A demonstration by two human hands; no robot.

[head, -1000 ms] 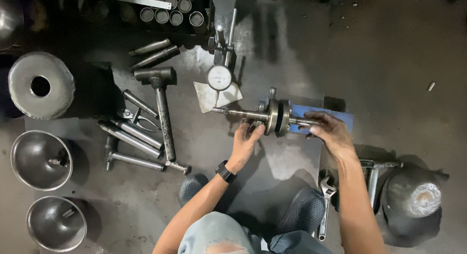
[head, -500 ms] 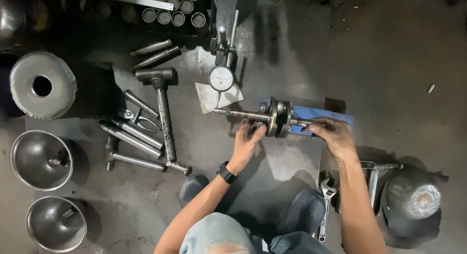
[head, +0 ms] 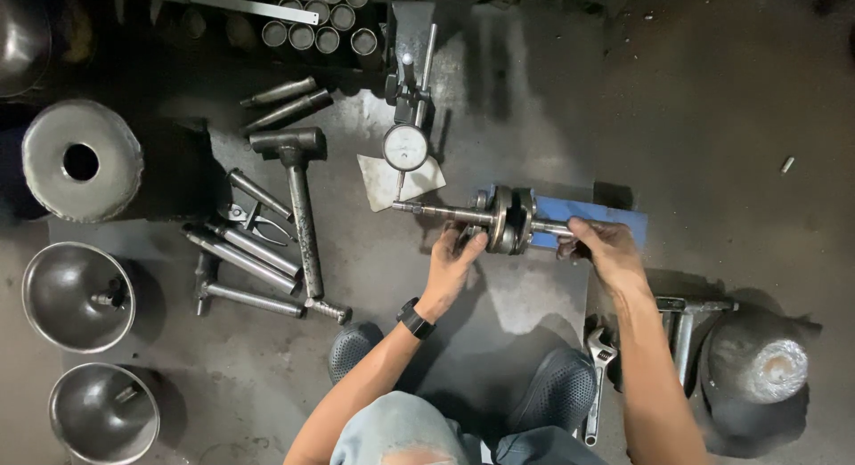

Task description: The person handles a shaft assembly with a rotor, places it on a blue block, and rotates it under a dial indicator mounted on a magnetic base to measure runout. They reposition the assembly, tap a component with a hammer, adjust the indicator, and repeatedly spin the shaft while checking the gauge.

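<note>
Both hands hold a grey steel crankshaft (head: 503, 219) over a blue block (head: 592, 214): left hand (head: 454, 260) at seven o'clock, right hand (head: 606, 249) at four. A round dial gauge (head: 405, 148) stands at eleven, a black mallet (head: 298, 207) at nine.

From my seat I see both forearms bare, no sleeves. My left hand (head: 454, 260) has a black band with a dark square-faced watch (head: 415, 319) on the wrist; my right hand (head: 608, 249) wears nothing. Below are faded light-blue denim jeans (head: 401, 434) and dark grey perforated rubber clogs (head: 559, 390).
</note>
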